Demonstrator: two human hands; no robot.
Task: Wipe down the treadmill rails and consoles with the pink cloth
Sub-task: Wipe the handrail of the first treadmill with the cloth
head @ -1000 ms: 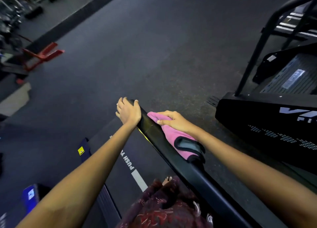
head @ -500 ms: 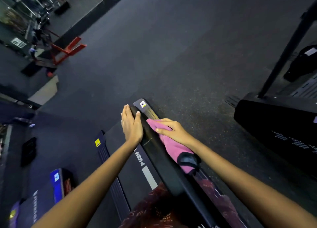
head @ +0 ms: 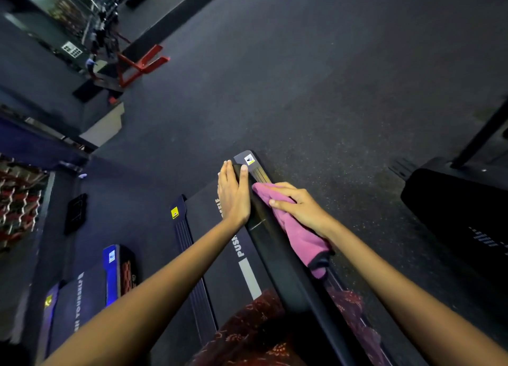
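Observation:
A black treadmill rail (head: 277,258) runs from the bottom centre up to its end near the middle of the view. My left hand (head: 233,193) lies flat with straight fingers along the rail's left side near that end. The pink cloth (head: 299,236), with a dark trim at its lower corner, is draped over the rail's right side. My right hand (head: 298,206) presses the cloth against the rail, fingers spread over it, thumb on the rail's top. Below lies the treadmill deck (head: 220,244) with white lettering.
A second treadmill (head: 90,297) with a blue end cap lies at lower left. A black machine base (head: 453,209) and post stand at the right. Red equipment (head: 140,63) sits far up left on the dark rubber floor (head: 302,77).
Both hands have slid up the rail toward its end, with the cloth carried along under my right hand. My left hand has flattened against the rail. The view has swung to the left.

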